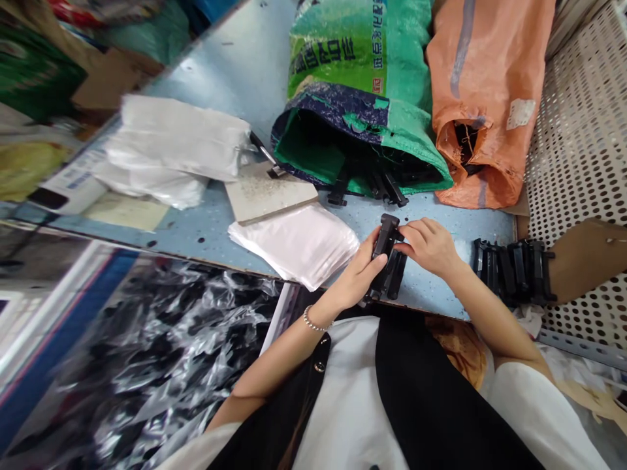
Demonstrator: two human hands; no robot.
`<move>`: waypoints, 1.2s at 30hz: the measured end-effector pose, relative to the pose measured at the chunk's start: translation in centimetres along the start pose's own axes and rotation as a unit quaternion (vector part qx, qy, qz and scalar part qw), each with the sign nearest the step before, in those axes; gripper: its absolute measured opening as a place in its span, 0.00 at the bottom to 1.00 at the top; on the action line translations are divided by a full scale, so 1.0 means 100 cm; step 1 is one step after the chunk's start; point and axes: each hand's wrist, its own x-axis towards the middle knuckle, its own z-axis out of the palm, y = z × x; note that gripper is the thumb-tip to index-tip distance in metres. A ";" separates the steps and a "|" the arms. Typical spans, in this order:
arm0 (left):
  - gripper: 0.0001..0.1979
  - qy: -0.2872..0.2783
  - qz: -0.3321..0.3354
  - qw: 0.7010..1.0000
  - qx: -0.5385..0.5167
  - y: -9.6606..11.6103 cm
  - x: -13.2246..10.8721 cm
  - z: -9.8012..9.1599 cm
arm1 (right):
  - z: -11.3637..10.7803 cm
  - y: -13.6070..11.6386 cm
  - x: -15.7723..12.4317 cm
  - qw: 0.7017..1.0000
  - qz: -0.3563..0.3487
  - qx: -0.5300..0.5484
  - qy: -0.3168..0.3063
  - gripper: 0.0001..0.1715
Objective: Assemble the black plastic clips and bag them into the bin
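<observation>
My left hand (pixel 360 271) is wrapped round a long black plastic part (pixel 388 232) with a wider end, held near the table's front edge. On the other side of that part, the thumb and bent fingers of my right hand (pixel 431 245) close on its upper edge. Just beneath lies another black plastic piece (pixel 398 277), partly covered by the held one. Similar black parts (pixel 392 186) stick out of the mouth of a green woven sack (pixel 416 117) beyond my hands. A row of such parts (pixel 512 267) stands to the right.
A stack of clear plastic bags (pixel 298 245) lies left of my hands, under a flat board (pixel 269 192). White packets (pixel 181 140) sit farther left. An orange sack (pixel 490 78) and a perforated panel (pixel 582 143) border the right. Bagged black items (pixel 186 365) fill the space below the table.
</observation>
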 end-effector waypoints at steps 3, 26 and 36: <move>0.33 -0.018 -0.002 1.000 -0.009 0.002 -0.003 0.001 | 0.001 0.009 -0.004 0.999 -0.048 -0.009 -0.020 0.19; 0.16 0.157 -0.037 0.964 0.213 -0.077 0.022 0.021 | 0.062 0.018 0.035 0.920 0.363 0.131 -0.068 0.14; 0.25 0.153 0.034 0.987 0.048 -0.061 0.035 0.004 | 0.074 0.039 0.010 0.679 0.524 0.513 0.027 0.23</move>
